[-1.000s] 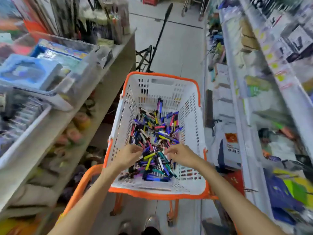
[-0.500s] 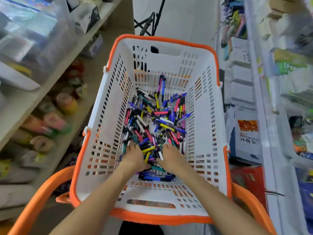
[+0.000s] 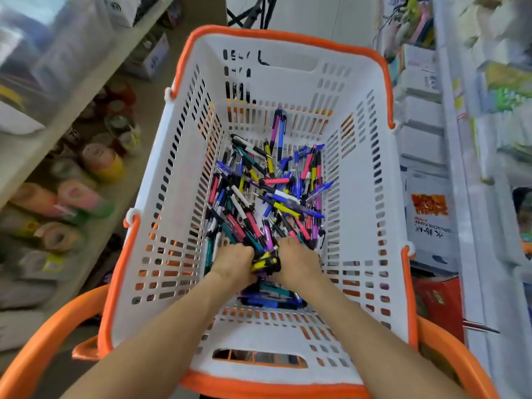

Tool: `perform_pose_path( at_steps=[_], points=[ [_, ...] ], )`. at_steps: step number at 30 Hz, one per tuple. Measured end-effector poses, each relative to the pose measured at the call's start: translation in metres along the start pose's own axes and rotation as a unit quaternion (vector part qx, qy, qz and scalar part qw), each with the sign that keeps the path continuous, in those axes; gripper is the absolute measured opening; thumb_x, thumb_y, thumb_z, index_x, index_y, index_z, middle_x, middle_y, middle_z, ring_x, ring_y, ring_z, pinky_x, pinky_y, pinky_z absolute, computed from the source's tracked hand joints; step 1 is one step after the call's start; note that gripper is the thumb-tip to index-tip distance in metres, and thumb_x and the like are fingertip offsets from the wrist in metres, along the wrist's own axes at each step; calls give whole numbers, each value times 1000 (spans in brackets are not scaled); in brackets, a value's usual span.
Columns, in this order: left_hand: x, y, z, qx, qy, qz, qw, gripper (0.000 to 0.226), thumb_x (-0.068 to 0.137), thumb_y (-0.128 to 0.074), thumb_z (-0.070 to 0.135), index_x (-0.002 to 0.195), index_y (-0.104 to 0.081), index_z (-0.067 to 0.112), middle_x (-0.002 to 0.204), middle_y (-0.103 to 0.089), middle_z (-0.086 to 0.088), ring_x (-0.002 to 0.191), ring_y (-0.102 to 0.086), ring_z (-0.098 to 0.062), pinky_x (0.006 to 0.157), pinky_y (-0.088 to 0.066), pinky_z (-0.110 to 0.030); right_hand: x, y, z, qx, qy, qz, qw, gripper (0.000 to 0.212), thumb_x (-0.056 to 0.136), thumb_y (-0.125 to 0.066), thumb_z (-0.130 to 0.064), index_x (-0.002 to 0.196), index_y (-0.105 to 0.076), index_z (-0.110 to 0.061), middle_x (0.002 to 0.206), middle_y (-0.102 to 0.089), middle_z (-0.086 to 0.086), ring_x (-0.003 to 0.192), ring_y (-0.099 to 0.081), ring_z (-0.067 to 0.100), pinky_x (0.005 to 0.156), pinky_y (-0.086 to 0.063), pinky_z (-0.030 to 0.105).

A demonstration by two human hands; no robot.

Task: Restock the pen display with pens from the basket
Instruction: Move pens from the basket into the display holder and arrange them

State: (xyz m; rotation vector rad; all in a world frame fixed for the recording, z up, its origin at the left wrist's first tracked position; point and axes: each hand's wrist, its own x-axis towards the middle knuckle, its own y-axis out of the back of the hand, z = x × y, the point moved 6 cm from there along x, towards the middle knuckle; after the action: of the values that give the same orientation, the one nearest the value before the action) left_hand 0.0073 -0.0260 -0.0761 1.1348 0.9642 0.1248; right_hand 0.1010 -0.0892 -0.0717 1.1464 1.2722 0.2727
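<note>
Down in the basket (image 3: 178,197), both hands buried in the pens (image 3: 267,194). Left hand (image 3: 234,263) at the near edge of the heap, fingers curled down into the pile, closing round a bunch with yellow and black barrels. Right hand (image 3: 298,259) just beside it, knuckles up, fingers likewise curled into the same clump; fingertips hidden among the barrels, so exact grip hard to make out. Hands almost touching, the gathered bunch squeezed between them.

Pens heaped loosely on the basket floor, crossing at all angles: blue, pink, yellow, purple, teal, black and white. One purple and one blue pen lying apart at the far end, pointing at the far wall. A few dark blue ones under the wrists near the close wall.

Basket white and slotted, orange rim, cut-out grips at both short ends. Orange handle (image 3: 51,335) curving round the near corners.

To the left, a shelf (image 3: 95,82) with tape rolls (image 3: 103,162) stacked below, blurred. To the right, shelving with white packs and a paper box (image 3: 430,220) bearing an orange print; a red box (image 3: 437,303) below that. Tiled floor past the far rim.
</note>
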Motion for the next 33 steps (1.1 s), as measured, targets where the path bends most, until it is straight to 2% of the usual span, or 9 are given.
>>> perform_pose_path(
  at_steps=[9, 14, 17, 19, 23, 25, 28, 30, 33],
  points=[
    [2, -16, 10, 71, -36, -66, 995, 45, 78, -76, 27, 117, -58, 11, 117, -63, -6, 106, -62, -28, 85, -51, -36, -2, -10, -2, -48, -2, -29, 998, 56, 84, -70, -28, 126, -42, -5, 125, -52, 11, 114, -54, 27, 84, -47, 34],
    [4, -13, -1, -9, -20, -70, 997, 49, 81, -68, 49, 121, -56, 22, 117, -64, 0, 106, -62, -23, 84, -47, -32, -6, -5, 4, 17, -1, -108, 994, 27, 90, -57, -22, 74, -38, -14, 75, -43, 1, 77, -52, 23, 62, -38, 30],
    [7, -5, -15, -35, -8, -105, 994, 47, 83, -65, 51, 116, -57, 19, 112, -64, -1, 102, -62, -22, 84, -46, -31, -2, 2, 12, 57, -6, -127, 990, 10, 95, -49, -18, 97, -49, -8, 77, -40, 2, 70, -46, 19, 59, -36, 29],
    [8, 0, -24, -92, 13, -137, 986, 41, 88, -62, 43, 117, -56, 15, 108, -63, -3, 96, -60, -21, 83, -46, -30, 2, 6, 18, 116, -23, -133, 984, 26, 98, -42, -14, 122, -45, -4, 77, -41, 2, 62, -42, 15, 53, -34, 26],
    [7, 23, -29, -385, 50, -147, 910, 27, 96, -53, 33, 90, -59, 7, 78, -61, -3, 61, -60, -9, 60, -47, -19, 8, 25, 18, 393, -55, -101, 912, 35, 101, -34, -10, 135, -33, -7, 81, -44, 4, 64, -46, 15, 49, -44, 22],
    [5, 36, -26, -533, 65, -129, 834, 28, 98, -52, 26, 80, -56, 5, 66, -60, -3, 46, -58, -6, 48, -47, -17, 7, 39, 14, 494, -53, -66, 865, 33, 101, -34, -10, 134, -36, -8, 82, -46, 4, 61, -45, 12, 46, -41, 18],
    [2, 46, -14, -694, 68, -119, 707, 27, 98, -49, 25, 84, -58, 4, 68, -64, -6, 60, -61, -15, 58, -54, -24, 2, 54, 9, 627, -23, -28, 778, 31, 102, -35, -10, 132, -41, -13, 82, -53, 4, 57, -43, 10, 45, -34, 18],
    [4, 50, -11, -722, 63, -81, 684, 29, 97, -48, 26, 85, -62, 5, 75, -69, -5, 67, -63, -15, 65, -54, -26, -1, 60, 6, 681, 0, -25, 732, 26, 102, -35, -11, 125, -45, -17, 83, -57, 5, 56, -44, 9, 46, -32, 19],
    [3, 53, -10, -734, 74, -33, 674, 35, 93, -55, 40, 91, -73, 10, 82, -69, -7, 68, -63, -15, 62, -49, -27, -7, 67, -1, 690, 34, -16, 722, 20, 103, -36, -13, 118, -48, -13, 85, -57, 5, 54, -46, 6, 47, -32, 18]
  ],
)
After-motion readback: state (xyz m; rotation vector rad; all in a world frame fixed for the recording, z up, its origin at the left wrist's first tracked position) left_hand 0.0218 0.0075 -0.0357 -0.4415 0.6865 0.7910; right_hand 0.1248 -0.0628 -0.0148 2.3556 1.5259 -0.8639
